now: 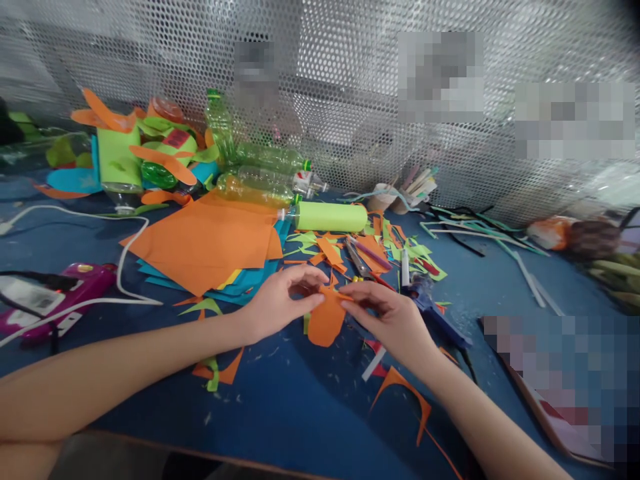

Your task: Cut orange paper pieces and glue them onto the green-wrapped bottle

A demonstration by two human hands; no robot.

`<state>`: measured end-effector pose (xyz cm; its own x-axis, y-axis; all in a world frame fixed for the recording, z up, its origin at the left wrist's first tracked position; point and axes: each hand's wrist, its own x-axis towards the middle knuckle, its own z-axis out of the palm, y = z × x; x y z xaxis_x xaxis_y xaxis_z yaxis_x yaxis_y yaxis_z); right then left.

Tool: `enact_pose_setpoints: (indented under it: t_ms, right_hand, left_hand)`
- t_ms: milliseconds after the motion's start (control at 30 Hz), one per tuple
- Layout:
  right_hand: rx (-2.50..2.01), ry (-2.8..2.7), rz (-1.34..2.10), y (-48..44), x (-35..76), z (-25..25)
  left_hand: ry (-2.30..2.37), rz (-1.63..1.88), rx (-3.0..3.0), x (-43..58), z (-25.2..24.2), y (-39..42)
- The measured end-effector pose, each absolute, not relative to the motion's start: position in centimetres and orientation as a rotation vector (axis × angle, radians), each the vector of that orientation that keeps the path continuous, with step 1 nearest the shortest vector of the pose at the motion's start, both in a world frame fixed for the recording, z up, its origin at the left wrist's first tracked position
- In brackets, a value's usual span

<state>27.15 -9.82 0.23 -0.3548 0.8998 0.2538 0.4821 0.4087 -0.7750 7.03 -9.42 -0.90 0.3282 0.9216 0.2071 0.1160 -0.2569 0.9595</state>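
Note:
Between my two hands is a small orange paper cutout with a rounded lower end, held up over the blue table. My left hand pinches its upper left edge with thumb and fingers. On the other side, my right hand grips the upper right edge the same way. Scissors lie just behind the cutout among green and orange paper scraps. A blue glue gun rests right of my right hand, partly covered by it.
Left of centre sits a stack of orange paper sheets with blue ones beneath. Behind are plastic bottles, a bottle wrapped in green paper and paper-decorated bottles. A purple power strip with white cable lies left; a phone lies right.

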Motion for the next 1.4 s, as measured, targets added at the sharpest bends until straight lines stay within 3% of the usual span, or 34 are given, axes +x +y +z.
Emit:
enact_pose_setpoints:
  t_ms: [200,300,500,700,933,1400]
  right_hand:
    - [-1.162,-2.044,0.083,-10.6,27.2,0.7]
    - [-1.007,-2.165,-0.05,-11.0,27.0,0.8]
    - [-0.737,-2.286,0.168,-11.4,26.3,0.8]
    - [-1.096,-1.968,0.173,-10.7,26.8,1.2]
    - [-1.084,-1.947,0.714,-10.4,27.2,1.1]
    - [-1.324,-1.826,0.618,-10.1,27.1,0.5]
  left_hand:
    - [1.008,1.115,1.644,7.2,-0.2,-10.4]
    - [0.897,1.012,1.562,7.5,0.0,-11.0]
    - [0.778,0.982,1.261,7.7,-0.5,-10.9]
    - [0.859,1.005,1.238,7.4,-0.7,-10.1]
    - [0.88,0.952,1.32,7.3,-0.5,-9.8]
    - [0.946,0.961,1.619,6.8,-0.9,-9.3]
